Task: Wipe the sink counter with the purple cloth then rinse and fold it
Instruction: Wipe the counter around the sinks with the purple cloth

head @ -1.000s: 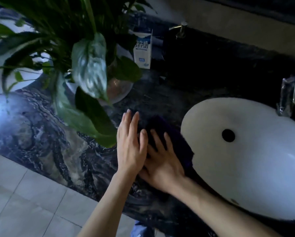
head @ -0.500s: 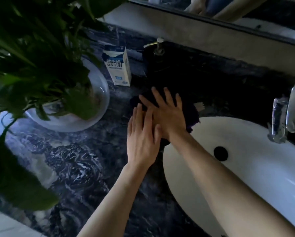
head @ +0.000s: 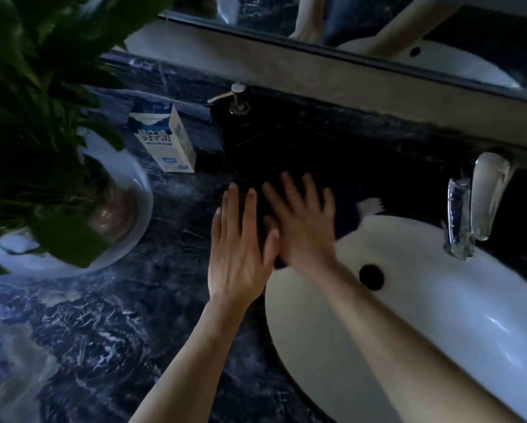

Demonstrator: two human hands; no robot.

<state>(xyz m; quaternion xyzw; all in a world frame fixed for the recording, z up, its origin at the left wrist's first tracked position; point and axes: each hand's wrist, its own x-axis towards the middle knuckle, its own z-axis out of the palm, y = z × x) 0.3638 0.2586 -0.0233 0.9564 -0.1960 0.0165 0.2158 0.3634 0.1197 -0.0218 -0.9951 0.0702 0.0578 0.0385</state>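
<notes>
The dark purple cloth [head: 346, 216] lies flat on the dark marbled counter [head: 109, 337], at the back left rim of the white sink [head: 439, 325]. It is hard to tell from the dark stone; a pale tag shows at its right edge. My right hand [head: 301, 221] presses on the cloth with straight, spread fingers. Beside it, my left hand [head: 240, 248] lies flat with fingers straight, its thumb against my right hand, over the cloth's left edge.
A chrome tap [head: 475, 206] stands behind the sink. A milk carton [head: 164, 138] and a soap pump [head: 237, 99] stand at the back of the counter. A leafy plant in a glass bowl [head: 112, 209] fills the left. A mirror [head: 378, 22] runs along the wall.
Both hands slid the cloth from the front counter edge away toward the back, along the sink's left rim. In the last half second they stayed near the same spot.
</notes>
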